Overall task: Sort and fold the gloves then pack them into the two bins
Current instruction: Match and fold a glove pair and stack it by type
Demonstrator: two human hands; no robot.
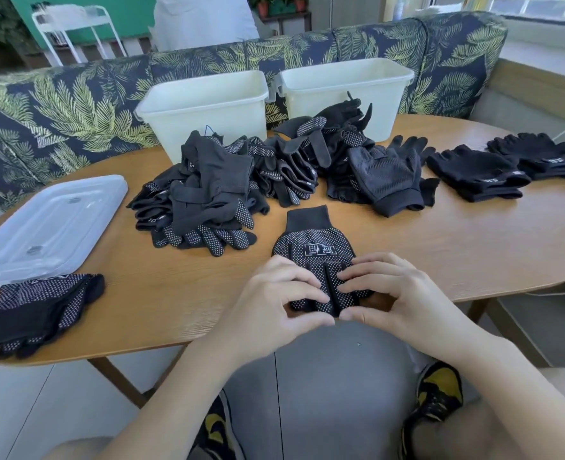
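Where the glove lies: while both hands work on it, a dotted black glove lies flat at the near edge of the wooden table, cuff pointing away, fingers toward the person.
Glove look: black knit covered in small white dots, a white printed mark on its middle, plain ribbed cuff.
Left hand: fingers curled, fingertips on top and thumb at the near edge, pinching the glove's fingers.
Right hand: the same grasp from the other side, fingertips pressing down, thumb below.
Unsorted pile: a heap of black gloves, some dotted, some plain, just beyond the held glove, spreading rightward to a mesh-backed glove.
Left stack: dotted gloves laid together at the table's near left corner.
Right stacks: two piles of plain black fingerless gloves, side by side at far right.
Bins: left bin and right bin, both white, stand behind the heap, which partly hides their fronts.
Lid: clear plastic, flat on the left of the table, touching the left stack.
Behind: a leaf-patterned sofa.
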